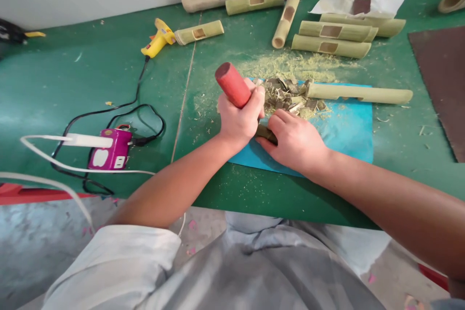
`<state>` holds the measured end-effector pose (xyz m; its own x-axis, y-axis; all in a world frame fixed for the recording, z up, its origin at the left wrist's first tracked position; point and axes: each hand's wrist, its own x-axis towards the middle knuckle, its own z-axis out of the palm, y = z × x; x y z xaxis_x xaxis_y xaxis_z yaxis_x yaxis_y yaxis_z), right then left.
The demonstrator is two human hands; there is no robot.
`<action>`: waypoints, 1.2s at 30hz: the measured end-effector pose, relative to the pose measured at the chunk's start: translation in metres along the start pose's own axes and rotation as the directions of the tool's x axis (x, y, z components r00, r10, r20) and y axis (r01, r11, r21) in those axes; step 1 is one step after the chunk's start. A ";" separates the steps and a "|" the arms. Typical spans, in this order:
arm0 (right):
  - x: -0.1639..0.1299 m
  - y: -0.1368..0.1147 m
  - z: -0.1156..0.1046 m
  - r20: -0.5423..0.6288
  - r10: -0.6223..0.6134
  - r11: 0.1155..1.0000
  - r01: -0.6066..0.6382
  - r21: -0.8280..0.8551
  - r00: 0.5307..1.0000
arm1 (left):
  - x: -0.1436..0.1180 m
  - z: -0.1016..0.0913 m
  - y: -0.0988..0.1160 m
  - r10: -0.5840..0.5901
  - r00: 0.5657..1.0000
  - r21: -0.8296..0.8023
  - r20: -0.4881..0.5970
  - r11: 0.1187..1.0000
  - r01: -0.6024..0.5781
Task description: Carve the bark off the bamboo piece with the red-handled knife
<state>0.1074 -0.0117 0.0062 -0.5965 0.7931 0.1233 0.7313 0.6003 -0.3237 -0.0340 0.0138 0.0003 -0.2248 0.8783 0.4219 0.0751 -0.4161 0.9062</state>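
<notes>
My left hand (238,118) is wrapped round a thick red cylindrical handle (232,85), tilted up to the left. The tool's working end is hidden below my fist. Close beside it, my right hand (298,140) is closed on a short greenish-brown bamboo piece (267,133), with the thumb along its near side. Both hands are over a blue sheet (348,135). Just beyond them lies a heap of dark and pale chips (285,94). A pale bamboo tube (366,93) with notches along its near side rests right of the heap, partly on the sheet.
Several bamboo tubes with cut-out windows (330,47) lie at the back of the green table (203,189). A yellow glue gun (158,41) is at the left, its cord running to a purple power adapter (116,147). At the right lies a brown sheet (443,77).
</notes>
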 end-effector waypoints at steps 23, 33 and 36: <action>0.000 0.003 0.001 -0.043 -0.018 0.999 0.016 -0.034 0.999 | -0.002 0.000 0.000 0.102 0.995 0.150 -0.002 0.984 -0.100; 0.001 0.003 0.003 -0.037 -0.032 0.998 0.030 -0.051 0.999 | -0.002 0.004 0.008 -0.093 0.986 0.022 -0.135 0.995 0.097; 0.000 0.003 0.002 -0.034 -0.035 0.998 0.033 -0.058 0.999 | -0.002 0.004 0.007 -0.081 0.988 0.030 -0.129 0.996 0.086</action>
<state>0.1088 -0.0108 0.0034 -0.6101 0.7746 0.1665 0.7291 0.6312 -0.2646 -0.0290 0.0097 0.0059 -0.3535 0.8715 0.3398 0.0846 -0.3320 0.9395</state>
